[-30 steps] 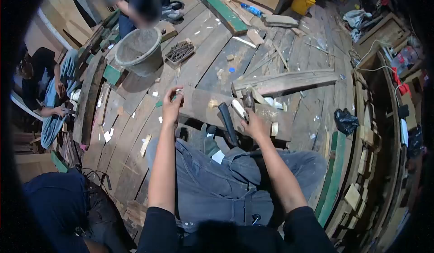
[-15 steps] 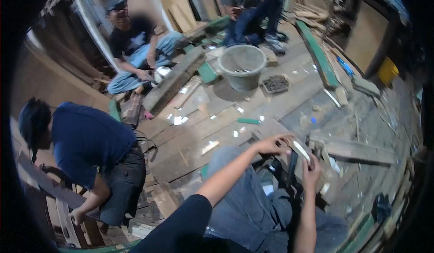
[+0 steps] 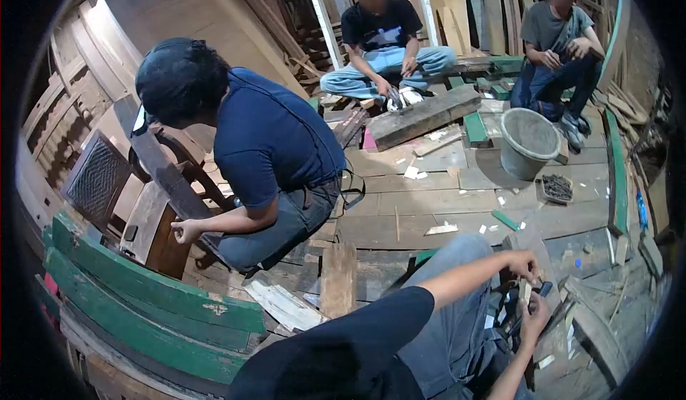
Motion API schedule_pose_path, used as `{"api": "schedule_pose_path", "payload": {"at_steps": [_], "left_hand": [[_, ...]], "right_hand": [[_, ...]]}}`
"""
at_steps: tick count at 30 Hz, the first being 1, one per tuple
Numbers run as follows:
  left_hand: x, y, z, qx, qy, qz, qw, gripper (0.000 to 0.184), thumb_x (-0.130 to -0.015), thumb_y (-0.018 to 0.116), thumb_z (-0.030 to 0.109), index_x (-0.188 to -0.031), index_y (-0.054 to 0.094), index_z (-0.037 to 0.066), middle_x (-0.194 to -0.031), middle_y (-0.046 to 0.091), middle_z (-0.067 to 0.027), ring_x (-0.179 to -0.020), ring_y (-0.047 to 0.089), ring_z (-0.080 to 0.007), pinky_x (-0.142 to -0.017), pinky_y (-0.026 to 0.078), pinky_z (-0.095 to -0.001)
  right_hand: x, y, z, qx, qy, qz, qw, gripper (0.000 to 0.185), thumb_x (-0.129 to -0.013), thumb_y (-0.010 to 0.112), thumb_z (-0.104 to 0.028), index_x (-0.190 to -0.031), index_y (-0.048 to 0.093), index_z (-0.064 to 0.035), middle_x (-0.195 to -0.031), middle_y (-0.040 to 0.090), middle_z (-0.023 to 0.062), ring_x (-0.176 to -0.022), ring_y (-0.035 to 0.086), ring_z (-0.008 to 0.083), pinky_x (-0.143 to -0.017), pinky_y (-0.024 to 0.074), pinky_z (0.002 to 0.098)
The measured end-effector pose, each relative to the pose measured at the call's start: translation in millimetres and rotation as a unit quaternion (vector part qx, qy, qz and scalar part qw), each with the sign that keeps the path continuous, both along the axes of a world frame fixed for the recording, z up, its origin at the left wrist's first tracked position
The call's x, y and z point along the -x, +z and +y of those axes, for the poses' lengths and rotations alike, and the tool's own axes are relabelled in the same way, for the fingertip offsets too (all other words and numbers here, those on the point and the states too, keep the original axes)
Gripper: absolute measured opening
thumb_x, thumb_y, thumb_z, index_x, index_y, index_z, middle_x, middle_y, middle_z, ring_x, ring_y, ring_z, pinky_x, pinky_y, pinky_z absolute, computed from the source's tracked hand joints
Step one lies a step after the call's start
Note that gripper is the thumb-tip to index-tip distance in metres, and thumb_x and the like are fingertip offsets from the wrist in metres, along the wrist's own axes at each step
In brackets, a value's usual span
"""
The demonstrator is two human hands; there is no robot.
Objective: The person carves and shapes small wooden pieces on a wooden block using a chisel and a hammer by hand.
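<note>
A small pale strip of wood (image 3: 526,292) is held upright between my two hands, over my lap. My left hand (image 3: 523,263) has its fingers closed at the upper end of the strip. Lower down, my right hand (image 3: 534,318) is wrapped round the strip's lower part. A dark tool head (image 3: 545,288), perhaps a hammer's, shows right beside my right fingertips; its handle is mostly hidden. A wooden block (image 3: 529,244) lies just beyond my left hand.
A person in a navy shirt (image 3: 275,139) bends over wooden parts at left. Two more people sit at the back, near a grey bucket (image 3: 530,143) and a tray of dark pieces (image 3: 556,188). Green boards (image 3: 157,278) lie lower left; a beam (image 3: 594,328) lies at right.
My view has swung left, so more of the bending person and the green boards shows. My hands still hold the pale strip, now turned more upright.
</note>
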State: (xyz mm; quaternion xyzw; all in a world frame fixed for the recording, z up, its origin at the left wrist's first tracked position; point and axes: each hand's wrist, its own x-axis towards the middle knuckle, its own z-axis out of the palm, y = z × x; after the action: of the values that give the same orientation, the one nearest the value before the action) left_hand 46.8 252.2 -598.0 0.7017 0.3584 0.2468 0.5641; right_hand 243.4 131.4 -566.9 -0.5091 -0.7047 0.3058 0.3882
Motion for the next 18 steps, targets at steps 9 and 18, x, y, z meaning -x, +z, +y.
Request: {"api": "schedule_pose_path", "payload": {"at_steps": [9, 18], "left_hand": [[5, 17, -8, -0.091, -0.047, 0.027, 0.994, 0.050, -0.069, 0.085, 0.029, -0.109, 0.068, 0.004, -0.105, 0.068, -0.0093, -0.097, 0.061, -0.0158, -0.085, 0.049, -0.0313], [-9, 52, -2, -0.301, 0.128, 0.032, 0.944, 0.038, -0.064, 0.075, 0.005, -0.101, 0.066, 0.008, -0.109, 0.058, -0.0107, -0.106, 0.057, -0.0281, -0.092, 0.047, -0.0362]], "right_hand": [[-8, 4, -1, 0.094, -0.028, 0.063, 0.993, 0.025, -0.078, 0.072, -0.005, -0.102, 0.065, -0.0006, -0.091, 0.070, 0.0110, -0.087, 0.067, 0.0192, -0.080, 0.0504, 0.0322], [-41, -36, -7, 0.017, -0.199, -0.078, 0.977, 0.057, -0.081, 0.073, -0.025, -0.129, 0.048, -0.0042, -0.127, 0.049, 0.0234, -0.122, 0.044, 0.0412, -0.104, 0.0367, 0.0464]]}}
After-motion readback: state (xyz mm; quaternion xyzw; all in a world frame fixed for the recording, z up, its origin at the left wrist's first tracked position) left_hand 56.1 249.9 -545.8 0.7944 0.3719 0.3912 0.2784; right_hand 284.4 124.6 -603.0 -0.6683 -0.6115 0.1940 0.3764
